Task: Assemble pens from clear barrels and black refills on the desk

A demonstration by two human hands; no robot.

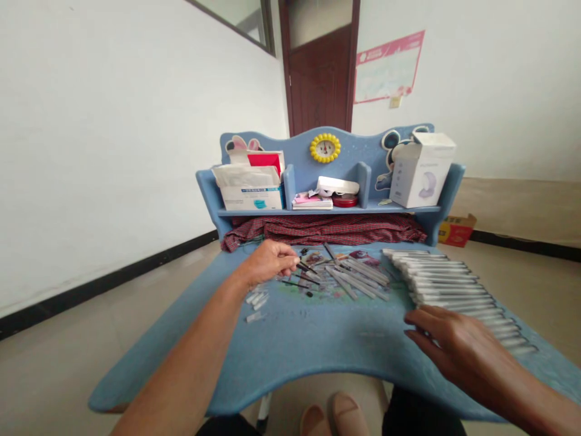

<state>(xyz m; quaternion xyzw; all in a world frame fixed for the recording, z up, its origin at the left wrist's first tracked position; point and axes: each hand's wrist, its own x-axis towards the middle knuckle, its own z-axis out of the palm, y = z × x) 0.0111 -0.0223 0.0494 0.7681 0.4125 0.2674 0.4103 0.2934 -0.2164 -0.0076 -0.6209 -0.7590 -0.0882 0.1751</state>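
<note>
My left hand (272, 261) is closed in a pinch on a thin dark pen refill (309, 268), above more dark refills (301, 284) lying on the desk. To their right lies a loose pile of grey, translucent pen barrels (358, 275). Small clear pen caps (257, 300) are scattered below my left wrist. A long row of pens (447, 281) lies side by side at the right. Beside the near end of that row hovers my right hand (447, 339), its fingers curved and slightly apart, with nothing visible in them.
The blue desk (327, 339) has a curved front edge. Along its back, a shelf (327, 212) holds a mask box (254, 197), a white carton (422, 172) and small items. Checked cloth (331, 229) is bunched beneath the shelf. A small black piece (309, 294) lies near the refills.
</note>
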